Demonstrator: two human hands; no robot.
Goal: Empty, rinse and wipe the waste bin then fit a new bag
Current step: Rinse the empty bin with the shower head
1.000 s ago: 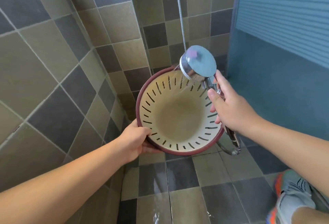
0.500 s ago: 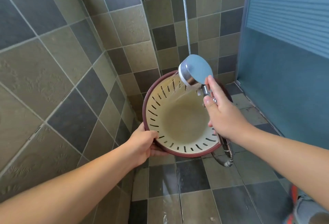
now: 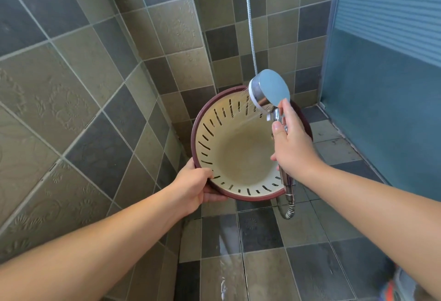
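The waste bin [image 3: 238, 155] is round, cream inside with dark slots in its wall and a maroon rim, tilted with its mouth toward me above the tiled floor. My left hand [image 3: 195, 186] grips its lower left rim, thumb inside. My right hand [image 3: 292, 145] grips the chrome handle of a shower head [image 3: 269, 90], held over the bin's upper right rim. Water sprays from the head down into the bin. The bin's inside holds nothing but water.
Tiled walls meet in a corner behind the bin. A blue frosted partition [image 3: 386, 85] stands on the right. The metal shower hose [image 3: 250, 26] hangs down the back wall and loops under my right hand. Wet floor tiles [image 3: 238, 265] lie below; a shoe [image 3: 398, 286] shows bottom right.
The bin and shower head have stayed together while my view shifted; the shower head has moved a little toward the bin's right rim, still spraying inside.
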